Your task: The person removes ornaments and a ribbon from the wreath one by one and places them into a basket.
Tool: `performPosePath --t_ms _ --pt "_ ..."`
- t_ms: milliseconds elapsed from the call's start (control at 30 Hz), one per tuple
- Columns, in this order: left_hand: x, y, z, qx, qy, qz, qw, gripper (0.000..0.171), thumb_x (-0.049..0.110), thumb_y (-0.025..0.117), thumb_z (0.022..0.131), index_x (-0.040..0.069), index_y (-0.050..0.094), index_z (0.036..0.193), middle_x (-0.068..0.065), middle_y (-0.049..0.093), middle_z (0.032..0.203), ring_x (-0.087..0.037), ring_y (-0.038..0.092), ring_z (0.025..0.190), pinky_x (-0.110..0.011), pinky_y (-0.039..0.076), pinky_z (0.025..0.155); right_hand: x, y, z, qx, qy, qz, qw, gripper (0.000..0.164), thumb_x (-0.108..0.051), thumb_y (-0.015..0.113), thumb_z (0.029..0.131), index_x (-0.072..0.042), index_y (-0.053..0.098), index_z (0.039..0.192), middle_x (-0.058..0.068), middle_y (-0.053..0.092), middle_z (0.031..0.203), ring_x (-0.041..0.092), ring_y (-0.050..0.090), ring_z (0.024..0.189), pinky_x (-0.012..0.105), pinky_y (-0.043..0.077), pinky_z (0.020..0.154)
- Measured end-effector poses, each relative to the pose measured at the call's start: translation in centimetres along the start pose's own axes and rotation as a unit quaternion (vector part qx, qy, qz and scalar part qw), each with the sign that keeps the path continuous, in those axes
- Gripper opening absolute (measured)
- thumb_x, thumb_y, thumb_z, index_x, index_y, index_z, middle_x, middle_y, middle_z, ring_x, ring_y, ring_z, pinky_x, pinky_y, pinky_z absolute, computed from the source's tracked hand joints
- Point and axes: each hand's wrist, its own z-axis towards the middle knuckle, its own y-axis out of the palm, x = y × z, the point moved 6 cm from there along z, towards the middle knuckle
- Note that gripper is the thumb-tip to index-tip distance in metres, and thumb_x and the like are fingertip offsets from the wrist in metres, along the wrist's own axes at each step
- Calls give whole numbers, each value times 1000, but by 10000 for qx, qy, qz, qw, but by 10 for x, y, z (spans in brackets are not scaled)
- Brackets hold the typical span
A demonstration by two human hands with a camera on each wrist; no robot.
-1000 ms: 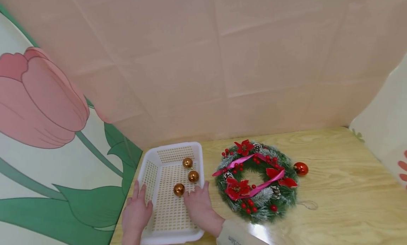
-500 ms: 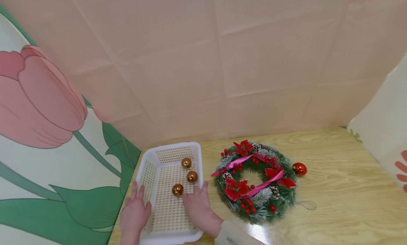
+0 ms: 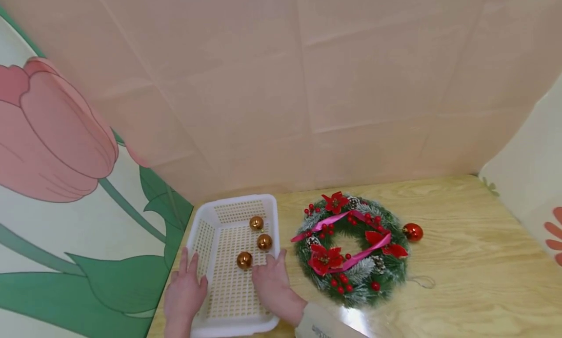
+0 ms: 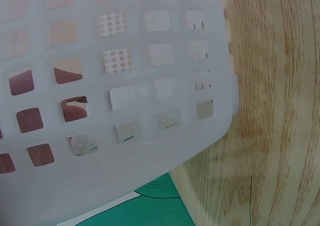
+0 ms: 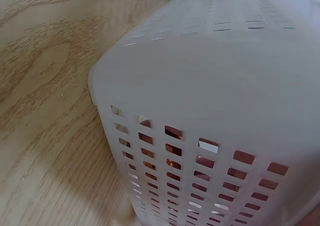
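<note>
A white perforated plastic basket (image 3: 206, 234) stands on the table with three shiny copper-brown bauble ornaments (image 3: 244, 260) inside. On its left side, my left hand (image 3: 183, 293) holds the rim, with the thumb to the inner side. My right hand (image 3: 273, 285) grips the opposite rim, its inner part close beside the nearest bauble. Close up, the left wrist view shows the basket wall (image 4: 140, 151), with skin and a bit of bauble visible through the holes. Through the wall (image 5: 210, 81) in the right wrist view, reddish shapes show. The outer fingers are hidden in both wrist views.
A green wreath (image 3: 303, 260) with red flowers, berries, pine cones and a pink ribbon lies right of the basket. Beside it sit a red bauble (image 3: 413, 232) and a thin string loop (image 3: 423, 282). A pinkish wall covering (image 3: 246, 104) rises behind the wood-grain table (image 3: 474, 260).
The scene shifts slightly leftward in the head view. Both hands keep their places on the basket, and the baubles stay put.
</note>
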Motion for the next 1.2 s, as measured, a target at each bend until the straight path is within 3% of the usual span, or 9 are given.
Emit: performPosePath --t_ms 233,400,533,700,1033,1200 --pt "-1 0 2 -9 -30 35 10000 63 19 71 89 -3 52 145 -26 27 162 -53 59 100 -53 51 55 1 -1 -1 164 -64 46 9998 37 -38 78 85 -25 73 120 -3 74 99 23 60 106 68 32 105" --pt "0 -1 4 9 -38 12 10000 62 19 71 90 -4 53 145 -26 27 162 -52 59 101 -53 52 56 4 -6 -2 533 -75 345 9980 44 -44 78 84 -24 72 123 -2 73 100 25 60 108 70 29 107" --pt "-1 1 4 -132 -82 -39 9999 62 20 70 91 -4 53 145 -26 26 163 -52 58 102 -52 51 56 12 -12 -11 1068 -149 929 9898 46 -51 73 87 -21 71 122 -3 72 107 27 59 117 70 27 109" --pt "-3 3 2 -178 -88 -23 9998 62 21 70 90 -4 52 145 -26 26 163 -51 59 102 -52 52 56 29 -25 -26 1606 -508 1415 9755 47 -49 66 95 -20 68 131 -2 68 128 28 54 128 72 26 110" --pt "-2 1 0 -316 -113 -55 9994 60 19 70 91 -5 54 143 -27 23 163 -52 58 98 -52 50 55 107 -45 -65 1996 -679 1997 9569 56 -48 59 102 -19 54 149 3 57 147 33 47 139 69 21 115" --pt "-1 0 1 -348 -91 -87 9993 59 19 70 91 -6 54 143 -27 23 163 -53 58 98 -52 49 54 168 -43 -91 2459 -314 2272 9418 57 -39 67 99 -13 55 148 9 58 145 37 50 135 67 24 115"
